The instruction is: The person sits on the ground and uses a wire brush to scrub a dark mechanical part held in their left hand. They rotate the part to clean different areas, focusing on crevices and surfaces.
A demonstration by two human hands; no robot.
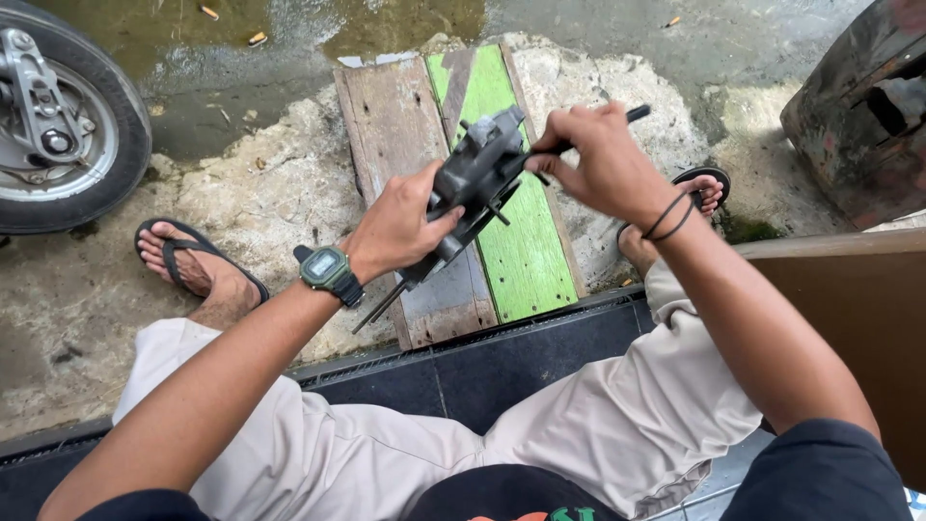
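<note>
My left hand (397, 227) grips a grey metal engine part (473, 174) from below and holds it tilted above the planks. A thin rod sticks out of the part toward the lower left. My right hand (598, 159) is closed around a dark slim tool (632, 115) whose tip meets the part's upper side. A dark watch (326, 269) sits on my left wrist, and black bands circle my right wrist. I sit on a dark step with both sandalled feet on the ground.
Two worn planks, one brown (400, 125) and one green (521, 251), lie on rough concrete. A motorcycle wheel (58, 125) stands at the far left. A rusty metal body (858, 125) is at the right, a brown panel (858, 309) below it. Wet ground lies beyond.
</note>
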